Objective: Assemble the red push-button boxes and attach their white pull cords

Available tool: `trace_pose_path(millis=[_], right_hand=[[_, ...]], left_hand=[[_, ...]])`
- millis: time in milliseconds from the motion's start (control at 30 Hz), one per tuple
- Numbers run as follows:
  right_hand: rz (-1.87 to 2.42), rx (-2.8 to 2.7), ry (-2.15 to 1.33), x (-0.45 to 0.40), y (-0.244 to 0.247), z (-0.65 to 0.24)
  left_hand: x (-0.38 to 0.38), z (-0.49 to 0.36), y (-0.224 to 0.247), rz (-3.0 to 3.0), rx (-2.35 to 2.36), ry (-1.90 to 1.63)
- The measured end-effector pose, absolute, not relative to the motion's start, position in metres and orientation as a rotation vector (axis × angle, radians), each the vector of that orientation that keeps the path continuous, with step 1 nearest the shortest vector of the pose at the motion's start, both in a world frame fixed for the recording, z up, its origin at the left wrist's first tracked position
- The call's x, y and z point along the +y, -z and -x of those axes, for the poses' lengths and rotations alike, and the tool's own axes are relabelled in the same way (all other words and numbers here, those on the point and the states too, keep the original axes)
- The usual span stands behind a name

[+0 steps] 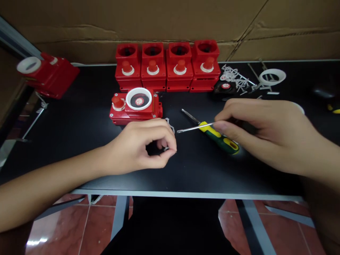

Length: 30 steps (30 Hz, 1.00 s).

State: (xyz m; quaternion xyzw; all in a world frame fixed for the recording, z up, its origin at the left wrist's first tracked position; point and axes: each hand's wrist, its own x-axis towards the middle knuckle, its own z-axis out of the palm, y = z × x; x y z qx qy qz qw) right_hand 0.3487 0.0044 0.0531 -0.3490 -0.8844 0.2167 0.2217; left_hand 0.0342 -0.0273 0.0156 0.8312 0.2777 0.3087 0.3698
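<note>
My left hand point(145, 143) is closed in a pinch on a thin pale chain point(170, 125). Part of the chain shows above the fingers and a bit of it inside the curl; the rest is hidden. Between thumb and forefinger of my right hand point(271, 134) is a thin metal rod point(193, 127), its notched tip pointing left towards my left hand, with a gap between. Beneath the rod lies a screwdriver point(219, 137) with a yellow and green handle. Just behind my left hand rests a red box point(135, 115) with a red knob and a white ring point(139, 98).
Several red boxes point(166, 76) stand in a row along the cardboard wall point(170, 21). Right of them lie a heap of pale chains point(235, 76), a white ring point(272, 77) and metal rods. Another red box point(57, 79) sits far left, a rod point(33, 124) chained to it.
</note>
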Motion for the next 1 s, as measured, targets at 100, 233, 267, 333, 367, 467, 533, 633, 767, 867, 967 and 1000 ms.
trace_pose_path(millis=[100,233,267,333,367,467,533,633,767,867,967,1000], right_hand=[[0.978,-2.373,-0.741,0.001,-0.059,-0.347],[0.995,-2.253,-0.965,-0.006,-0.063,-0.344],[1.0,-2.213,-1.038,-0.007,-0.063,-0.343],[1.032,-2.13,-1.18,-0.009,-0.062,-0.342],[1.053,-2.094,-1.234,-0.009,-0.062,-0.342],[1.097,-2.038,-1.35,-0.009,-0.059,-0.341],[1.101,-2.017,-1.426,-0.009,-0.058,-0.339],[1.111,-1.963,-1.583,-0.009,-0.058,-0.334],[1.126,-1.859,-1.788,-0.007,-0.056,-0.33],[1.109,-1.835,-1.849,-0.005,-0.053,-0.331],[1.112,-1.853,-1.834,-0.006,-0.051,-0.332],[1.116,-1.859,-1.824,-0.006,-0.05,-0.333]], left_hand=[[-0.026,-0.035,-0.018,-1.849,0.749,-0.915],[-0.024,-0.035,-0.02,-1.577,0.745,-0.998],[-0.023,-0.035,-0.021,-1.533,0.739,-1.011],[-0.023,-0.036,-0.023,-1.47,0.736,-1.026],[-0.023,-0.036,-0.024,-1.453,0.739,-1.03],[-0.023,-0.036,-0.025,-1.438,0.747,-1.027],[-0.022,-0.036,-0.025,-1.437,0.732,-1.028],[-0.022,-0.036,-0.024,-1.446,0.719,-1.033],[-0.021,-0.036,-0.024,-1.455,0.708,-1.046],[-0.02,-0.034,-0.023,-1.482,0.675,-1.047],[-0.017,-0.032,-0.021,-1.528,0.589,-1.032],[-0.016,-0.032,-0.021,-1.539,0.567,-1.029]])
